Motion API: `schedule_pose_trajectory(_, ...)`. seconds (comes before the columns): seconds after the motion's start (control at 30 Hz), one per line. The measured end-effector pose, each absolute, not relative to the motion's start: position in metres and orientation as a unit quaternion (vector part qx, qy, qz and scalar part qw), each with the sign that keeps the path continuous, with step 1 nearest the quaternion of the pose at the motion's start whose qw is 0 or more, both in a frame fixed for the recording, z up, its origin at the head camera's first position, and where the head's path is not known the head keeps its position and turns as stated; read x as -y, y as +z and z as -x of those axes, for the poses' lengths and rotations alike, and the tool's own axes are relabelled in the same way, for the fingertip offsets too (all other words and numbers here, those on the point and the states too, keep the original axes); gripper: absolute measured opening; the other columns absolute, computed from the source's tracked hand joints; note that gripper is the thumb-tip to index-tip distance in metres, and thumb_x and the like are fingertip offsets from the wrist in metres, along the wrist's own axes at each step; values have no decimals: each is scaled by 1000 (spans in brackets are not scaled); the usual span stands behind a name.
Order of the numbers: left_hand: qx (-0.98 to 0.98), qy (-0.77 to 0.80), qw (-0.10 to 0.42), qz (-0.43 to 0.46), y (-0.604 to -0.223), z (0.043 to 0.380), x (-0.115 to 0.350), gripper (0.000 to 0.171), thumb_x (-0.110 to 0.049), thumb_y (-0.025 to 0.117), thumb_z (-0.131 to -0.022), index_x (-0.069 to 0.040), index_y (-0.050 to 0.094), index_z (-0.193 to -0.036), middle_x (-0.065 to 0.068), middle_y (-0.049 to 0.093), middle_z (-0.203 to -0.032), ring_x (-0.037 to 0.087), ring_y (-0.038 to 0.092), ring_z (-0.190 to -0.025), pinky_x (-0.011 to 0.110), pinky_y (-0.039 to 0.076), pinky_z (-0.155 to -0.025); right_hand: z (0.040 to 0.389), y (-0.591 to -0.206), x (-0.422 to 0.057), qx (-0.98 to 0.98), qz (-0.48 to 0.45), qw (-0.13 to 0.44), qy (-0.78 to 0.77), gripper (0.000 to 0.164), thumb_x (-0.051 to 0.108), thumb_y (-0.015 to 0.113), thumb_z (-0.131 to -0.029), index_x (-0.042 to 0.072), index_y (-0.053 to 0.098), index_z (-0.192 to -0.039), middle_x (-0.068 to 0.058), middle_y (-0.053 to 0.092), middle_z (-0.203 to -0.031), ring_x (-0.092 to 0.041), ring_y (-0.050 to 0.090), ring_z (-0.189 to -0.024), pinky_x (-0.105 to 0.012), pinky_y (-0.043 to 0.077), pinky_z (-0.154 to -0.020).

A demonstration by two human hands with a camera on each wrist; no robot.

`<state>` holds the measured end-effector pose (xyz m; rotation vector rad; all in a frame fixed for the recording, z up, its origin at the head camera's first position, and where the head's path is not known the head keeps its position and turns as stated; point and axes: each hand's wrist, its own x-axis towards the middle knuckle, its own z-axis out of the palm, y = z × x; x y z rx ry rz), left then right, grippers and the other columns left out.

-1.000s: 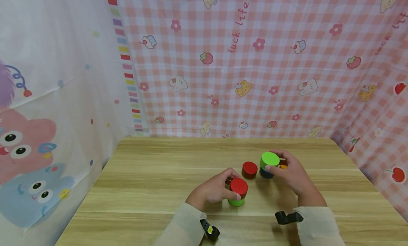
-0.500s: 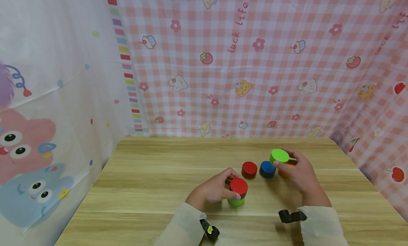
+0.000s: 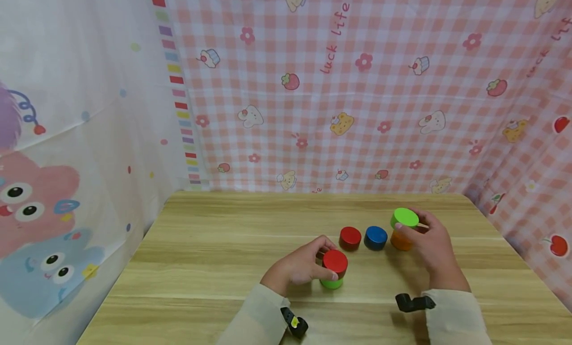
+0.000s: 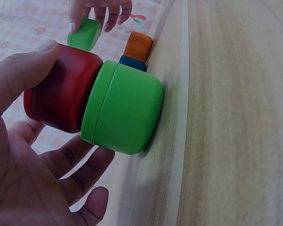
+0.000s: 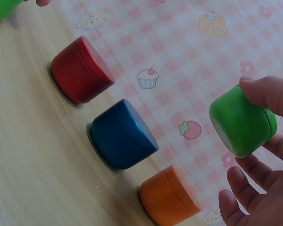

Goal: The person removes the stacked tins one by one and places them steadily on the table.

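Observation:
My left hand (image 3: 304, 265) pinches a red round tin (image 4: 66, 89) between thumb and fingers. That tin sits on top of a green tin (image 4: 125, 108), which stands on the table. My right hand (image 3: 426, 238) holds a second green tin (image 5: 243, 120) by its sides, raised off the table. In the head view it overlaps the top of an orange tin (image 5: 169, 197); the right wrist view shows the two apart. A blue tin (image 5: 123, 134) and another red tin (image 5: 82, 70) stand in a row with the orange one.
The wooden table (image 3: 214, 245) reaches back to a pink checked cloth (image 3: 313, 111). A white cloth with cartoon figures (image 3: 98, 111) hangs at the left. Black wrist cameras (image 3: 415, 303) stick out from both sleeves.
My right hand has carried the green tin rightward, from over the blue tin to over the orange one. My left hand and the red tin have stayed in place.

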<state>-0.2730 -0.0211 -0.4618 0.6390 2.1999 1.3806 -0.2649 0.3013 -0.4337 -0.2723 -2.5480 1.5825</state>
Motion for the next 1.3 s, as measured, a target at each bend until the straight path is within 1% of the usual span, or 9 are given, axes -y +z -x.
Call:
schedule_pose_trajectory(0.37, -797, 506, 235, -230, -460, 272, 21, 47, -18, 86, -89, -26, 58, -125, -7, 62, -121, 14, 58, -114, 42, 46, -107, 266, -447, -318, 819, 167, 79, 544, 83, 51, 74, -96, 14, 39, -162, -11, 40, -160, -23, 45, -126, -17, 48, -80)
schedule_pose_trajectory(0.53, -796, 508, 237, -227, -459, 272, 21, 47, -18, 85, -89, -26, 57, -126, -7, 62, -122, 14, 58, -115, 42, 47, -107, 267, -453, -327, 807, 198, 103, 547, 83, 49, 75, -96, 12, 39, -162, -9, 46, -151, -17, 49, -116, -13, 47, -77)
schedule_pose_trajectory(0.63, -797, 507, 238, -227, -459, 272, 21, 47, -18, 85, -89, -26, 57, -126, -7, 62, -122, 14, 58, -115, 42, 47, -107, 268, -455, -332, 792, 218, 114, 559, 82, 47, 76, -95, 14, 41, -161, -3, 49, -142, -12, 48, -108, -13, 47, -76)
schedule_pose_trajectory(0.7, -798, 505, 238, -227, -459, 272, 21, 47, -18, 85, -89, -27, 57, -126, -7, 61, -122, 14, 58, -115, 43, 46, -108, 268, -456, -334, 784, 230, 118, 564, 82, 47, 77, -95, 16, 41, -162, -2, 49, -141, -11, 47, -108, -13, 47, -77)
schedule_pose_trajectory(0.83, -798, 505, 238, -228, -459, 272, 22, 47, -18, 85, -89, -27, 57, -126, -7, 61, -122, 13, 58, -115, 42, 46, -108, 268, -458, -336, 777, 245, 121, 567, 82, 49, 75, -96, 18, 39, -163, -9, 44, -153, -19, 45, -123, -20, 44, -90)
schedule_pose_trajectory(0.97, -798, 505, 237, -229, -460, 272, 22, 47, -18, 85, -89, -26, 57, -126, -7, 61, -122, 14, 58, -116, 42, 46, -107, 268, -460, -336, 776, 250, 127, 565, 81, 48, 72, -98, 18, 36, -165, -14, 39, -160, -31, 38, -140, -38, 42, -109)
schedule_pose_trajectory(1.1, -799, 504, 236, -228, -459, 272, 23, 47, -18, 85, -89, -27, 57, -126, -7, 61, -122, 13, 58, -115, 42, 46, -107, 267, -463, -337, 771, 254, 127, 570, 82, 49, 70, -99, 18, 33, -166, -16, 35, -164, -35, 34, -145, -50, 33, -122)
schedule_pose_trajectory(1.2, -799, 504, 236, -227, -459, 271, 22, 47, -19, 85, -89, -27, 57, -126, -8, 62, -122, 13, 58, -114, 41, 47, -107, 266, -466, -338, 761, 264, 123, 579, 83, 49, 70, -99, 20, 32, -167, -15, 32, -165, -34, 34, -144, -51, 31, -123)
schedule_pose_trajectory(1.3, -799, 504, 238, -227, -458, 271, 22, 47, -19, 86, -89, -27, 57, -126, -8, 62, -122, 12, 58, -114, 41, 46, -107, 266, -468, -338, 756, 277, 119, 581, 83, 49, 71, -98, 21, 32, -167, -15, 31, -165, -33, 34, -143, -48, 34, -120)
